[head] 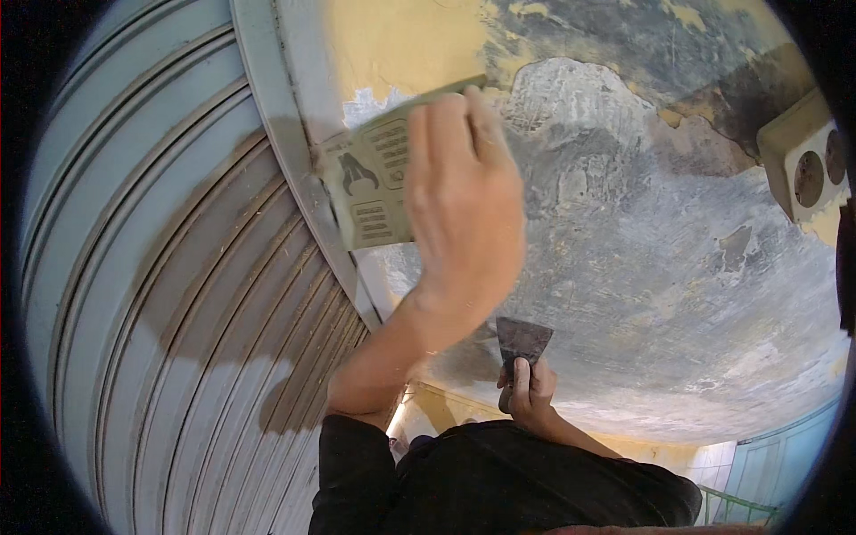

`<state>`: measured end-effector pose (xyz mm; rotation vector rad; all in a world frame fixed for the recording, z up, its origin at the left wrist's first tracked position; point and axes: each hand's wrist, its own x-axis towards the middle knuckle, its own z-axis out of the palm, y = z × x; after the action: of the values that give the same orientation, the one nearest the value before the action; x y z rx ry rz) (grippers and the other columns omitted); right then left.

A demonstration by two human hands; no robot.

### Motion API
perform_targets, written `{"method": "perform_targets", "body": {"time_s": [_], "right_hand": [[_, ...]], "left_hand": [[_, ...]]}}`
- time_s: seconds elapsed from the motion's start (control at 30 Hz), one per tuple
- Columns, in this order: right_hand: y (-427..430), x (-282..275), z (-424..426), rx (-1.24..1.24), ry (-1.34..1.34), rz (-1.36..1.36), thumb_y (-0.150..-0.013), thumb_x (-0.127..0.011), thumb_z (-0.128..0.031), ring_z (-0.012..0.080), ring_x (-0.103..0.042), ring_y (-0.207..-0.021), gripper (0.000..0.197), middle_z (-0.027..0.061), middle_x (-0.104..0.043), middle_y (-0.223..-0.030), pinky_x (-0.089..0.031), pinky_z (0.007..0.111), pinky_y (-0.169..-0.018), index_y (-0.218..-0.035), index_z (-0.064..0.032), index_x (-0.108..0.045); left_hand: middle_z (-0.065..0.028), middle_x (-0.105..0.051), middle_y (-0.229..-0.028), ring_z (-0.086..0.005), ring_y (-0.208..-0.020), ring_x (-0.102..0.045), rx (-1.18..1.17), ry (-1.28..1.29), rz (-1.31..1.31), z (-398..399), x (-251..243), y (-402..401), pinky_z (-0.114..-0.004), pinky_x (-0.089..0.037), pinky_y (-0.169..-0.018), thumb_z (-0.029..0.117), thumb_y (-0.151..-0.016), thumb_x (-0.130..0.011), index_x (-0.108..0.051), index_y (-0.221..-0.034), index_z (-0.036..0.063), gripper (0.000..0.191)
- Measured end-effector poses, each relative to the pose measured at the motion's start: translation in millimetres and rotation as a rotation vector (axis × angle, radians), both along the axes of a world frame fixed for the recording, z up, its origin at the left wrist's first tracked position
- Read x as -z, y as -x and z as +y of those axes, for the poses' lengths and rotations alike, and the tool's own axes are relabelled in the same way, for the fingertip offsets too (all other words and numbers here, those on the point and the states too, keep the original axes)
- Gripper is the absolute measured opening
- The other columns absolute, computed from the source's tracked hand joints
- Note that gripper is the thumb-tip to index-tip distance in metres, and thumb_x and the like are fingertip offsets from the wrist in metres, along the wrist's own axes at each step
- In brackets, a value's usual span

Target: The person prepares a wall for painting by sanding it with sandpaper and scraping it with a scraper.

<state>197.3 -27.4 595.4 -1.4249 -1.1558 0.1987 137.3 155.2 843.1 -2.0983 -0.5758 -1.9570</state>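
Observation:
My left hand (pixel 465 194), slightly blurred, is raised against the wall and holds a greenish sheet, apparently sandpaper (pixel 374 194), with a printed back bearing writing and a pictogram. Its far edge runs from the door frame towards my fingers, over the border between yellow paint (pixel 408 47) and bare grey plaster (pixel 602 267). Lower down, near my chest, my right hand (pixel 533 394) grips a scraper (pixel 525 340) by its handle, its wide, worn blade pointing up. Rough whitish patches (pixel 568 93) mark the plaster. The side of the sheet facing the wall is hidden.
A grey-blue ribbed panel (pixel 187 267) fills the left side, with a frame (pixel 287 147) along its edge. A double wall socket (pixel 799 160) juts out at the right. At the lower right are a blue door or panel (pixel 776 461) and a green rail (pixel 739 505).

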Motion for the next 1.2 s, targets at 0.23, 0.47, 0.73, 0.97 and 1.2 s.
{"method": "perform_targets", "body": {"time_s": [0.23, 0.47, 0.73, 0.97, 1.2], "right_hand": [[2.4, 13.6, -3.1, 0.029, 0.01, 0.021, -0.112, -0.042, -0.015, 0.0153, -0.06, -0.057, 0.024, 0.0101, -0.065, -0.073, -0.047, 0.031, -0.053, -0.102, 0.0024, -0.056], [-6.4, 12.7, 0.9, 0.034, -0.04, -0.029, -0.112, -0.042, -0.014, 0.0142, -0.059, -0.057, 0.024, 0.009, -0.063, -0.072, -0.048, 0.031, -0.053, -0.103, 0.0027, -0.056], [-9.0, 8.2, -6.1, 0.054, 0.004, 0.008, -0.112, -0.041, -0.014, 0.0138, -0.059, -0.057, 0.023, 0.0094, -0.064, -0.071, -0.049, 0.031, -0.054, -0.104, 0.0024, -0.056], [-9.0, 20.4, -2.3, 0.023, -0.005, 0.037, -0.112, -0.042, -0.015, 0.0136, -0.058, -0.059, 0.023, 0.0088, -0.063, -0.073, -0.049, 0.031, -0.056, -0.107, 0.0029, -0.056], [-0.6, 8.5, -2.6, 0.021, 0.012, 0.021, -0.112, -0.041, -0.014, 0.0138, -0.059, -0.058, 0.024, 0.0088, -0.063, -0.073, -0.049, 0.031, -0.055, -0.103, 0.0028, -0.056]], "left_hand": [[-0.0134, -0.058, -0.096, -0.0332, -0.092, -0.06, -0.048, 0.021, -0.095, -18.0, 2.7, -21.1, -0.041, -0.053, -0.079, -0.009, -0.089, -0.067, -0.067, -0.112, -0.0107, 0.023], [-0.0162, -0.054, -0.098, -0.0298, -0.087, -0.058, -0.096, -0.118, -0.048, 8.1, 0.5, -10.7, -0.039, -0.052, -0.066, -0.01, -0.092, -0.064, -0.061, -0.105, -0.0131, 0.014], [-0.016, -0.054, -0.096, -0.0315, -0.084, -0.058, -0.001, -0.093, -0.055, -3.3, -5.1, -9.0, -0.04, -0.052, -0.068, -0.009, -0.093, -0.065, -0.062, -0.102, -0.0133, 0.011], [-0.0153, -0.052, -0.093, -0.0292, -0.088, -0.058, -0.06, -0.082, -0.052, -13.8, 3.6, -26.0, -0.038, -0.053, -0.07, -0.012, -0.092, -0.064, -0.064, -0.11, -0.0162, 0.019], [-0.0155, -0.061, -0.1, -0.0337, -0.093, -0.062, -0.085, 0.007, -0.05, -4.4, -3.8, -6.9, -0.043, -0.052, -0.082, -0.005, -0.092, -0.066, -0.07, -0.116, -0.0078, 0.024]]}}
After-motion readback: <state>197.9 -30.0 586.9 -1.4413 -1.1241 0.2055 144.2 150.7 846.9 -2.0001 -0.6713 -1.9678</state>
